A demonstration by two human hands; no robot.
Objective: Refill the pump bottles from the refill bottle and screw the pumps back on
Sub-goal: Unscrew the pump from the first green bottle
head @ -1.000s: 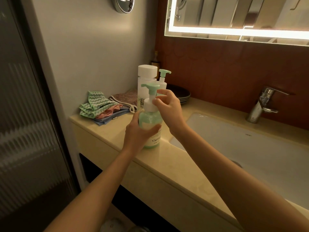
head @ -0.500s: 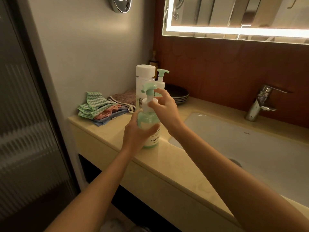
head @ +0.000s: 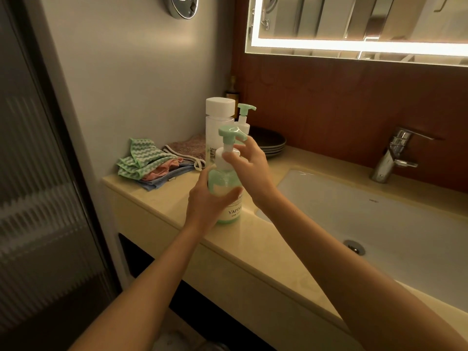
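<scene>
L hand [head: 210, 201] wraps green pump bottle [head: 223, 182] upright on counter [head: 266, 249] by sink [head: 379, 224]. It hides part of the label: only "YAPIN" legible, small print blurred. R hand [head: 250, 165] pinches white pump collar [head: 219, 162].

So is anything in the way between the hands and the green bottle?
No, nothing is in the way. The left hand holds the green bottle on the counter, and the right hand pinches the pump on top.
</scene>
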